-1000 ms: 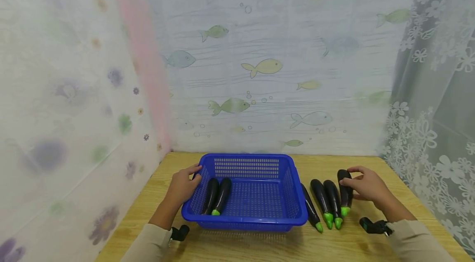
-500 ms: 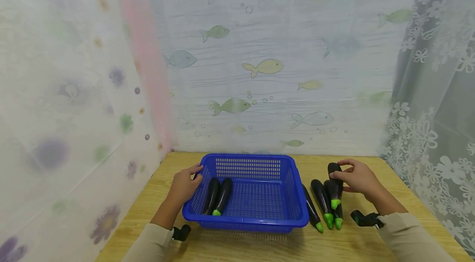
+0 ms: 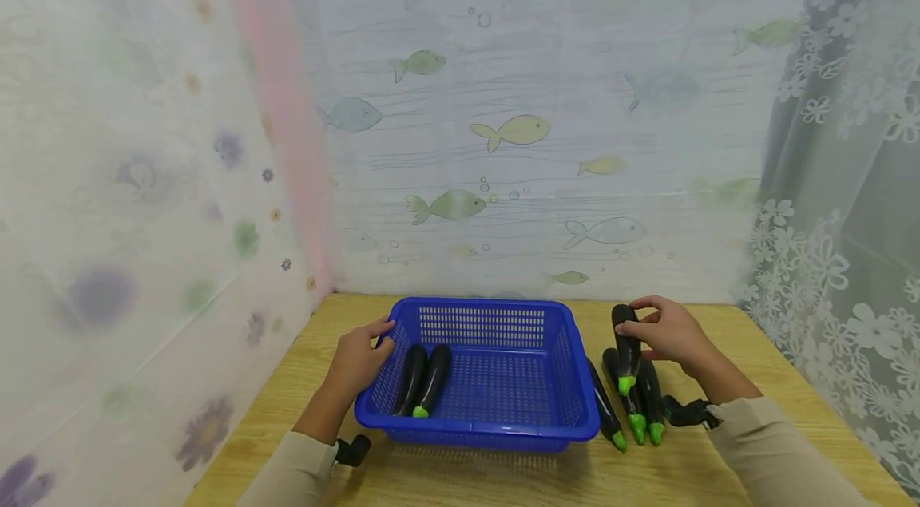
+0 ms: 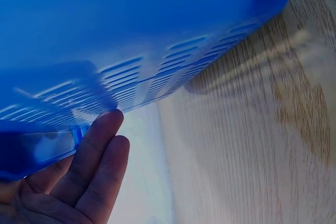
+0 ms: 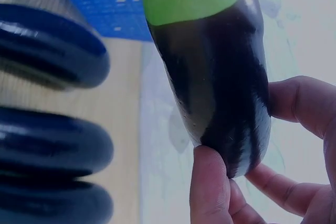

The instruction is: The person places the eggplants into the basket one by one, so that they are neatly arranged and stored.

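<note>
My right hand (image 3: 672, 338) pinches a dark purple eggplant (image 3: 628, 351) near its rounded end, thumb on one side and fingers on the other. Its green cap points down toward me, above the loose eggplants. In the right wrist view this eggplant (image 5: 215, 82) fills the middle. At the left side of a blue plastic basket (image 3: 474, 427), my left hand (image 3: 358, 359) grips the rim; the left wrist view shows fingers (image 4: 102, 174) against the basket's slotted wall. Two eggplants (image 3: 434, 379) lie side by side inside, along the basket's left wall.
Right of the basket, one eggplant (image 3: 609, 415) lies along its wall, and two more (image 3: 652, 403) lie beside it, partly covered by the held one. All rest on a wooden table (image 3: 460, 483). Fish-patterned curtains (image 3: 503, 172) stand behind, with a flowered sheet (image 3: 144, 251) at left.
My right hand has lifted the rightmost eggplant and carried it left and up, over the other loose ones. The left hand stays at the basket's rim.
</note>
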The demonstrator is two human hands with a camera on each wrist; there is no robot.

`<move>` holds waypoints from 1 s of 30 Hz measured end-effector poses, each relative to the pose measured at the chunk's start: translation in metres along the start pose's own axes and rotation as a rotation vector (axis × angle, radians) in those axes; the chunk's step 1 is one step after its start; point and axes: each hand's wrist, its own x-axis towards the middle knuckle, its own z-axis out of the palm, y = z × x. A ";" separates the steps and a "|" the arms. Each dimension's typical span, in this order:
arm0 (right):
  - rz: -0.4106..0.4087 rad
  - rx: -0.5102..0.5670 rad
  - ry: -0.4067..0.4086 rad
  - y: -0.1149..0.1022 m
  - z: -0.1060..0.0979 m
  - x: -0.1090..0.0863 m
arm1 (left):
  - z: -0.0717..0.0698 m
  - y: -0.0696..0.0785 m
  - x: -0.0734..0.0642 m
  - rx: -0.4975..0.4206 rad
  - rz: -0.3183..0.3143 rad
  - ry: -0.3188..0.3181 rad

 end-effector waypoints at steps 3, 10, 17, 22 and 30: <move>0.012 -0.015 0.012 -0.006 0.006 0.004 | 0.001 -0.001 0.000 0.002 -0.001 -0.002; 0.015 0.001 0.013 -0.017 0.015 0.010 | 0.001 0.000 0.000 0.003 0.002 0.004; -0.003 -0.011 0.013 -0.028 0.021 0.012 | 0.000 0.001 0.001 0.004 0.000 -0.004; -0.007 -0.008 0.012 -0.036 0.027 0.015 | -0.001 0.003 0.000 0.030 0.017 0.012; -0.002 0.010 0.021 -0.042 0.035 0.023 | 0.000 0.001 0.000 0.039 0.011 0.012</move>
